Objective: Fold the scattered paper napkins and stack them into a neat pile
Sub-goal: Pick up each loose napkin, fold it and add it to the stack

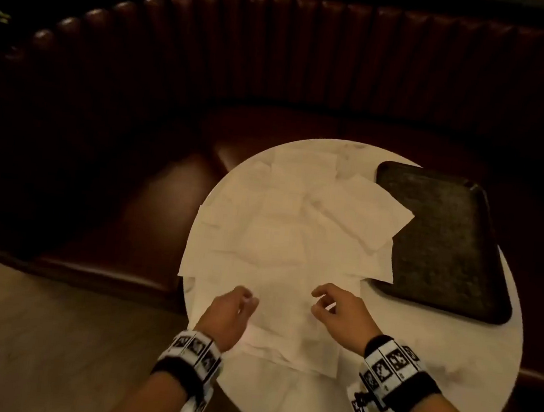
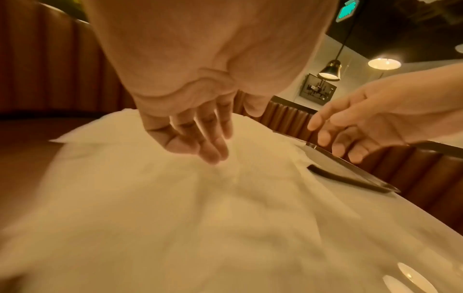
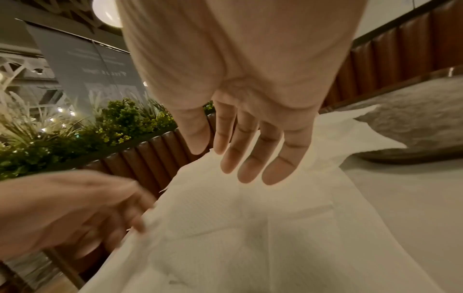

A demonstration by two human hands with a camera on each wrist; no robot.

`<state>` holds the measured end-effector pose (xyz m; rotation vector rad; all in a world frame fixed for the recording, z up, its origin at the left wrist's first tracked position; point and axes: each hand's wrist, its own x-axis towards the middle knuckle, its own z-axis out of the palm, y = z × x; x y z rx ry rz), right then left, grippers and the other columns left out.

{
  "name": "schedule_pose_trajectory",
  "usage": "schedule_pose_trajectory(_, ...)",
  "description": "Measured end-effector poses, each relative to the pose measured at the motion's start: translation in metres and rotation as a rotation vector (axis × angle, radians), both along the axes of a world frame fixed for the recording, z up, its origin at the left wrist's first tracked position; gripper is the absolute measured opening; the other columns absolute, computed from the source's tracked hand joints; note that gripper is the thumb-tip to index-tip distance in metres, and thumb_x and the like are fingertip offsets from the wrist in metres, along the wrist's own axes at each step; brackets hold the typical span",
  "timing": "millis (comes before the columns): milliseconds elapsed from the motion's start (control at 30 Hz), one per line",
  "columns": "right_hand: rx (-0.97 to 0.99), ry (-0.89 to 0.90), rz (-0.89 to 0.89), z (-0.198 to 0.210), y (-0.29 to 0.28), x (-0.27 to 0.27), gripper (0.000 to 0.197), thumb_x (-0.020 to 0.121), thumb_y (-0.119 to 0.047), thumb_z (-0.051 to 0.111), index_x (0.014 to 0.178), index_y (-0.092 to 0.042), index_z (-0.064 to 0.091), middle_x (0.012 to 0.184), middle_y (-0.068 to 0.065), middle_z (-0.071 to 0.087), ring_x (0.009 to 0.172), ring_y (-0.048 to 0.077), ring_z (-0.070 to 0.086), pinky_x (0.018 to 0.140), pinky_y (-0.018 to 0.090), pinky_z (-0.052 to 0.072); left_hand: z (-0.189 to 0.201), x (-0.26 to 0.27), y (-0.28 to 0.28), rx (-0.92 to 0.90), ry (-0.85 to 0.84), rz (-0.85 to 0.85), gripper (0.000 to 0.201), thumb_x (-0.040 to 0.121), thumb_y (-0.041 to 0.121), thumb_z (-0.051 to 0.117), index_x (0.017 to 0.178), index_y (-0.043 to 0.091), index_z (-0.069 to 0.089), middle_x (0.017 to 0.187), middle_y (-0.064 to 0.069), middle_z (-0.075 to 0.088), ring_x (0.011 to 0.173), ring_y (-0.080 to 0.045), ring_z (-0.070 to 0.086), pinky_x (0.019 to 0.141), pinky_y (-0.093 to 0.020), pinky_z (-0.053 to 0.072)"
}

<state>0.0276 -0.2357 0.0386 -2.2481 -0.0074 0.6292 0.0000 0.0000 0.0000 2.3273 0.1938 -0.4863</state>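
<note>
Item: napkins (image 1: 280, 240), white paper, spread unfolded and overlapping over most of the round white desk (image 1: 469, 360). I cannot count them; their edges wash out in the dim light, and the left wrist view is blurred by motion.

Item: dark tray (image 1: 441, 243), at the desk's far right, its left edge covered by two napkin corners.

Item: left hand (image 1: 231, 305), over the left edge of the nearest napkin (image 1: 286, 314). Fingers bent downward, tips at the paper; in the right wrist view they seem to lift that edge, but whether they pinch it I cannot tell.

Item: right hand (image 1: 337, 308), released, fingers loosely spread, hovering above the same napkin's right side, gripping nothing.

Item: ribbed brown booth seat (image 1: 280, 49), curving behind the desk, largely lost in shadow.
</note>
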Motion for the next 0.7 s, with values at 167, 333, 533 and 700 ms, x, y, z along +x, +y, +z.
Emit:
schedule_pose_trajectory(167, 0.03, 0.023, -0.082, -0.014, -0.013, 0.01, 0.016, 0.089, -0.023, 0.059, 0.104, -0.027, 0.059, 0.091, -0.006, 0.064, 0.078, 0.005, 0.058, 0.063, 0.015, 0.042, -0.008, 0.054, -0.042, -0.013, 0.018, 0.218, 0.056, 0.096, 0.041, 0.05, 0.139, 0.009, 0.034, 0.129, -0.015, 0.054, 0.119, -0.03, 0.052, 0.096, -0.031, 0.039)
schedule_pose_trajectory(333, 0.077, 0.048, -0.095, -0.022, -0.026, 0.013, 0.016, 0.09, -0.023, 0.057, 0.105, -0.026, 0.058, 0.088, -0.01, 0.062, 0.075, 0.002, 0.057, 0.057, 0.011, 0.04, -0.015, 0.074, -0.06, -0.124, 0.059, 0.511, 0.056, 0.09, 0.028, 0.065, 0.134, 0.01, 0.035, 0.098, -0.006, 0.061, 0.09, -0.022, 0.056, 0.077, -0.025, 0.039)
schedule_pose_trajectory(533, 0.097, 0.046, -0.104, -0.028, -0.045, 0.009, 0.016, 0.091, -0.021, 0.056, 0.106, -0.024, 0.061, 0.091, -0.009, 0.062, 0.078, 0.003, 0.057, 0.061, 0.01, 0.043, -0.008, 0.085, -0.063, -0.309, -0.012, 0.627, 0.039, 0.085, 0.009, 0.069, 0.12, 0.002, 0.053, 0.091, -0.01, 0.061, 0.084, -0.026, 0.061, 0.079, -0.039, 0.053)
schedule_pose_trajectory(700, 0.263, -0.009, -0.301, -0.019, -0.048, 0.013, 0.024, 0.09, -0.029, 0.06, 0.114, -0.024, 0.058, 0.101, -0.007, 0.063, 0.087, 0.004, 0.059, 0.072, 0.013, 0.044, 0.04, 0.065, -0.074, -0.567, -0.058, 0.469, 0.017, 0.09, 0.002, 0.061, 0.105, 0.008, 0.06, 0.086, -0.006, 0.054, 0.083, -0.018, 0.056, 0.064, -0.028, 0.048)
